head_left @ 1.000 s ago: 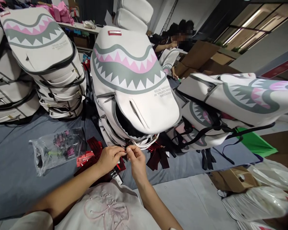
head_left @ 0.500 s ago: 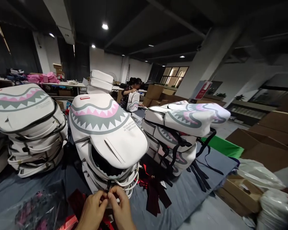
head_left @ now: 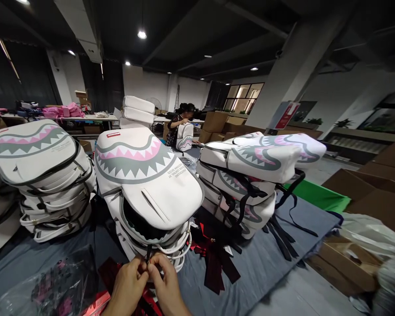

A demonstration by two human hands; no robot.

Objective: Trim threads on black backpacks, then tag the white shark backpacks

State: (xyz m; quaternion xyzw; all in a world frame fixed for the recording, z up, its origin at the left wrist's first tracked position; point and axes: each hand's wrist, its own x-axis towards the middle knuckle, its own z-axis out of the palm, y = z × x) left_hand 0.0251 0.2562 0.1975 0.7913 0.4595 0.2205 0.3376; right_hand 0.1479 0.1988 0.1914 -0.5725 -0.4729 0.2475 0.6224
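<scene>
A white backpack (head_left: 148, 175) with a pink and grey shark-mouth print tops the middle stack, its zipped compartment partly open toward me. At its lower edge hangs a small dark zipper pull (head_left: 148, 251). My left hand (head_left: 131, 281) and my right hand (head_left: 164, 278) meet there, thumbs and fingertips pinched together around the pull's end. What lies between the fingertips is too small to make out. Dark red and black ribbon-like tags (head_left: 213, 263) lie on the grey cloth (head_left: 253, 267) right of my hands.
More shark-print backpacks are stacked at left (head_left: 55, 180) and right (head_left: 243, 184). A clear plastic bag (head_left: 52, 289) lies front left. Beyond the stacks, a person (head_left: 179, 125) handles a white backpack. Cardboard boxes (head_left: 342, 263) stand right of the table.
The view has shifted slightly, so the side stacks appear a little further right. Both hands remain pinched at the zipper pull with barely any movement.
</scene>
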